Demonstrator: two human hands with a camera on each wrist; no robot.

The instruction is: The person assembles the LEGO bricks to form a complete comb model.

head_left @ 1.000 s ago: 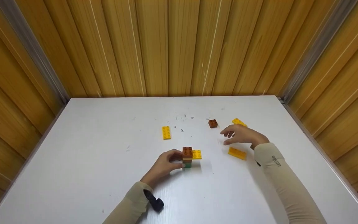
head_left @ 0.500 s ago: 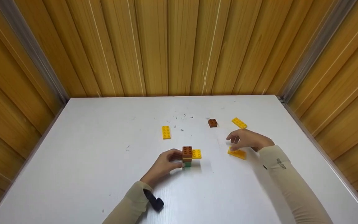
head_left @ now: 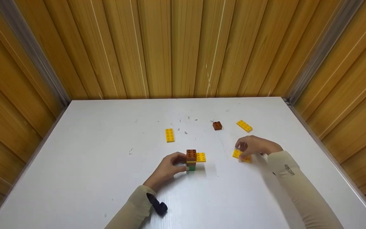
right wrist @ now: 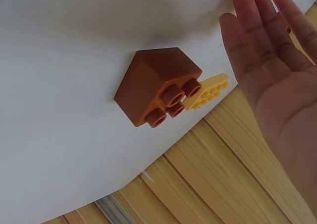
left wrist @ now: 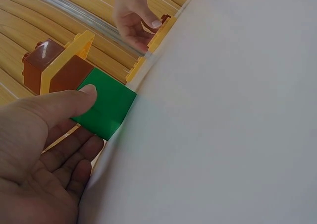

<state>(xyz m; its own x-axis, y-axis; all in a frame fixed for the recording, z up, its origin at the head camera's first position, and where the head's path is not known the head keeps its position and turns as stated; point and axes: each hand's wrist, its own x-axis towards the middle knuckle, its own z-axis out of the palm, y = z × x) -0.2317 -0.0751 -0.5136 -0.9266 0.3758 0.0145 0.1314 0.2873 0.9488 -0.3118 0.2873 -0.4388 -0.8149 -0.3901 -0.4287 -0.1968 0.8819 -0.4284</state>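
In the head view my left hand (head_left: 167, 168) holds an upright stack of toy building bricks (head_left: 191, 154) at its lower left. The left wrist view shows the thumb pressed on the green bottom brick (left wrist: 109, 105). Above it come a brown brick (left wrist: 70, 76), a yellow plate (left wrist: 64, 60) jutting out to one side, and a brown top brick (left wrist: 42, 60). My right hand (head_left: 254, 145) pinches a flat yellow studded plate (head_left: 236, 153) at the right, thumb on the near side. Its fingertips are partly hidden behind the plate.
A brown brick (head_left: 217, 126) and a yellow plate (head_left: 244, 126) lie farther back on the white table (head_left: 106, 143). Another yellow plate (head_left: 169, 135) lies left of them. Close to the right wrist sits a brown sloped brick (right wrist: 158, 85). Wood-look walls (head_left: 170, 47) enclose the back and sides.
My right hand has moved right and toward the near yellow plate, and its thumb and fingers have closed on it. The plate has tipped slightly, showing its studs. The left hand and stack stay put.
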